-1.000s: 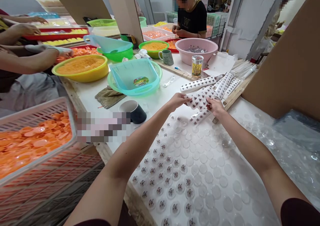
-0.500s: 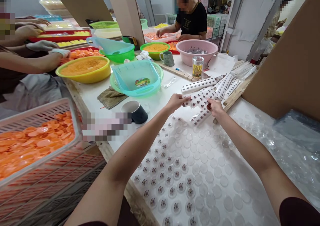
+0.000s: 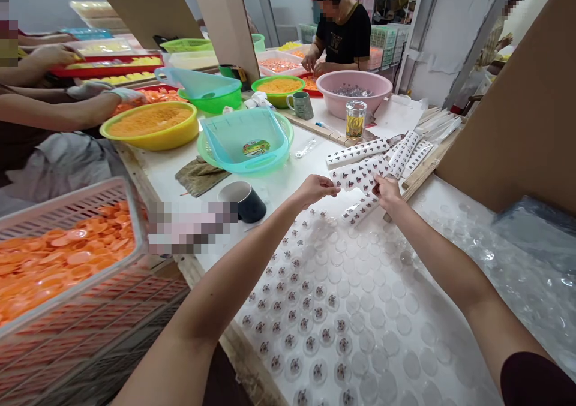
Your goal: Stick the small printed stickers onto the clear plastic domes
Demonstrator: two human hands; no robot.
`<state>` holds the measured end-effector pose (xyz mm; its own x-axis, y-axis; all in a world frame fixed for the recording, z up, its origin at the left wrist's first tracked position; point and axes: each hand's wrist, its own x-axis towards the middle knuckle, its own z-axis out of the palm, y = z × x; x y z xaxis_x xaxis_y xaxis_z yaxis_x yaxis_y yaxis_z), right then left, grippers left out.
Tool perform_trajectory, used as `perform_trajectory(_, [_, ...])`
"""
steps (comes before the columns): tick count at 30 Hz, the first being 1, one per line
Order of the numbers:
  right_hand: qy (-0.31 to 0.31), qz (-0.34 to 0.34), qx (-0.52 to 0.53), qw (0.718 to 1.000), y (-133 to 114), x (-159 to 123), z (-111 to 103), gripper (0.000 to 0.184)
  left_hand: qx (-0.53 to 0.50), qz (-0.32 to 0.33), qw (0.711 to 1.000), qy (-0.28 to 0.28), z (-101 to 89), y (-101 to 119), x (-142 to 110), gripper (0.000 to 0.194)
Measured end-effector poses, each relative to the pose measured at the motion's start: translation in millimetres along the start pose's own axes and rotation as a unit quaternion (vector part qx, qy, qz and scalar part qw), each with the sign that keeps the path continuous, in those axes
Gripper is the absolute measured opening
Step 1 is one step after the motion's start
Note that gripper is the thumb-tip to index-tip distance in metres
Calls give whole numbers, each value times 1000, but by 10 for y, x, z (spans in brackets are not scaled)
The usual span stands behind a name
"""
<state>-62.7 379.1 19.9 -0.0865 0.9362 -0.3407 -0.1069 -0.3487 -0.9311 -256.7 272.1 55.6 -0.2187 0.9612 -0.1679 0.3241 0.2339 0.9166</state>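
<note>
My right hand [image 3: 387, 191] grips a white sheet of small printed stickers [image 3: 357, 175] by its lower right part, holding it above the table. At the sheet's left end, my left hand [image 3: 315, 191] is closed with its fingertips pinched together. Whether a sticker is between those fingertips is too small to make out. Below my hands, clear round discs [image 3: 377, 318] lie in rows on the white table. Those on the left side carry a small printed animal sticker [image 3: 318, 371]. Another strip of stickers [image 3: 360, 210] lies just under the held sheet.
Rolled sticker sheets [image 3: 357, 152] lie behind my hands, beside a wooden strip [image 3: 423, 175]. A dark mug [image 3: 249, 203], a turquoise basin [image 3: 252, 139] and a tin can [image 3: 355, 120] stand farther back. At left is a crate [image 3: 130, 214] of orange discs. Co-workers sit around.
My left hand has shifted slightly down and left along the sheet, so more of its left end shows. My right hand stays on the sheet. The co-worker opposite has moved their hands.
</note>
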Motion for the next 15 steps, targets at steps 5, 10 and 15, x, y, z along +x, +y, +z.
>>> perform_trajectory(5, [-11, 0, -14, 1000, 32, 38, -40, 22, 18, 30, 999, 17, -59, -13, -100, 20])
perform_trajectory(10, [-11, -22, -59, 998, 106, 72, -117, 27, 25, 58, 995, 75, -247, -17, -138, 15])
perform_trajectory(15, [-6, -70, -145, 987, 191, 162, -173, 26, -11, 90, 980, 180, -506, 44, -79, 16])
